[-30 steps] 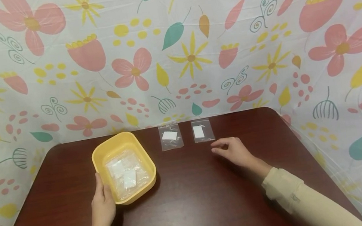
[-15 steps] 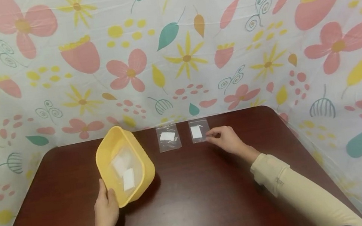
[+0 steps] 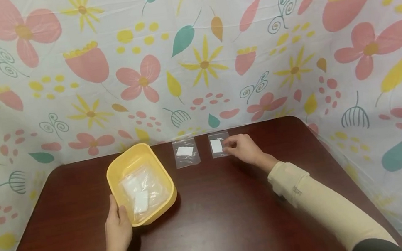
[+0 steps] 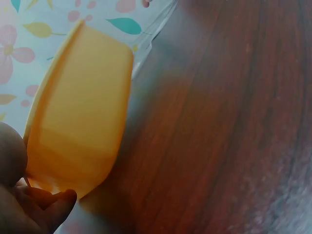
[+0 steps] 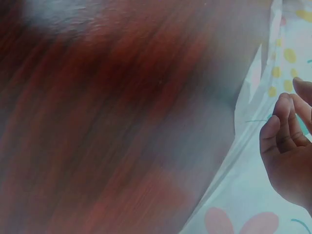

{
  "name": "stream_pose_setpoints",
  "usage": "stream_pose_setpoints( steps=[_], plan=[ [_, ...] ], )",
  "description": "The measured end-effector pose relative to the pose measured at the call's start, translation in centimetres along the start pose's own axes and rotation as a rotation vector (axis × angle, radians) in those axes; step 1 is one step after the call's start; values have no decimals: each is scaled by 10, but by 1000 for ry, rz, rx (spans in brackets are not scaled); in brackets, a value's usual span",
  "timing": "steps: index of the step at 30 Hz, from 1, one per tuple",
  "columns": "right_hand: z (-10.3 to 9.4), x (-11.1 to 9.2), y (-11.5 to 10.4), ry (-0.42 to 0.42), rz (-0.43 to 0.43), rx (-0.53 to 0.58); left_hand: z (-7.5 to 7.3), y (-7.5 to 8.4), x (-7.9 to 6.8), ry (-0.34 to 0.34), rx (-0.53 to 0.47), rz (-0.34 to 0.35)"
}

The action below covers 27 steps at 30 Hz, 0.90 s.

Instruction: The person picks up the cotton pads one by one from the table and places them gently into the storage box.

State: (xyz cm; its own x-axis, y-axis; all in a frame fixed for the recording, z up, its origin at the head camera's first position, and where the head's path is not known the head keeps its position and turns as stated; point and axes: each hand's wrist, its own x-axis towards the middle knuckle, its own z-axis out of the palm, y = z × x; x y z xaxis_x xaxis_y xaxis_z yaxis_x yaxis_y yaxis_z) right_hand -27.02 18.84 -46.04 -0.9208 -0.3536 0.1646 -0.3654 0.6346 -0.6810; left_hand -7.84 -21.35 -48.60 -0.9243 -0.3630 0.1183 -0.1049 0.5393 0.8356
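Note:
My left hand (image 3: 117,230) grips the near-left rim of a yellow plastic tub (image 3: 171,194), tilted above the table. Inside lie several clear plastic bags (image 3: 156,189) with white pieces in them. The left wrist view shows the tub's outer side (image 4: 83,97), with my thumb and fingers (image 4: 58,207) at its lower end. Two flat zip bags lie by the table's far edge, each holding a white rectangle: a left bag (image 3: 189,160) and a right bag (image 3: 217,155). My right hand (image 3: 245,148) reaches the right bag's right edge, fingers bent and thumb apart from them (image 5: 287,156).
The dark red-brown wooden table (image 3: 213,224) has rounded far corners. A white cloth (image 3: 195,80) printed with flowers and leaves hangs behind it and along both sides, close against the table's edges.
My right hand has moved left and away from me to the right bag. My left hand tipped the tub steeply half a second ago; now it is tilted less, its contents showing again.

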Motion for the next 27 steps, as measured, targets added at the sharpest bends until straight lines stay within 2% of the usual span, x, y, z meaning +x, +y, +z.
stream_pose_setpoints(
  steps=[9, 27],
  plan=[
    [5, 9, 1, -40, 52, -37, -4, 3, 2, -28, 1, -8],
    [12, 19, 15, -67, 72, -103, -4, 3, 3, -22, 23, 9]
  ],
)
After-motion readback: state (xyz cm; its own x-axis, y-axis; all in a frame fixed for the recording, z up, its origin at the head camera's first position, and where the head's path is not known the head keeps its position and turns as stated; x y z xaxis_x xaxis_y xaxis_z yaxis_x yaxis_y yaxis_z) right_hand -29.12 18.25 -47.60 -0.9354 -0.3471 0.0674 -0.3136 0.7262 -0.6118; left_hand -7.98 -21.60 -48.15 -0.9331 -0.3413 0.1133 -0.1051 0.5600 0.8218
